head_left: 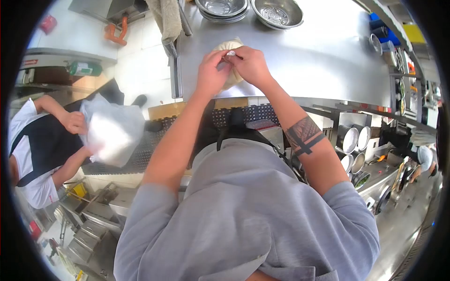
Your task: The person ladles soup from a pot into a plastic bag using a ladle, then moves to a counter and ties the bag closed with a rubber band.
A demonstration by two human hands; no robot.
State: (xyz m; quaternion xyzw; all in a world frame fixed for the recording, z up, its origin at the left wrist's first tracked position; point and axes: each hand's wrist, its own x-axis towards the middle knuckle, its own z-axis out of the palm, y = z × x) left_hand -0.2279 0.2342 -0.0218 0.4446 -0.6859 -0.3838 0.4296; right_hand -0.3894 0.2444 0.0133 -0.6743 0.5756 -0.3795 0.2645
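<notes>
A filled, cream-coloured plastic bag (233,82) rests on the steel table (309,61) close to its front edge. My left hand (214,72) and my right hand (251,65) meet over it, both closed. Between their fingertips they pinch a small whitish gathered end (231,54) of the bag. Most of the bag lies hidden beneath my hands, and what fills it cannot be made out.
Stacked metal bowls (222,8) and another metal bowl stack (277,13) stand at the table's far side. A cloth (165,18) hangs at its left corner. On the left, a co-worker (44,140) holds a white plastic bag (115,131). Pans (349,139) sit at right.
</notes>
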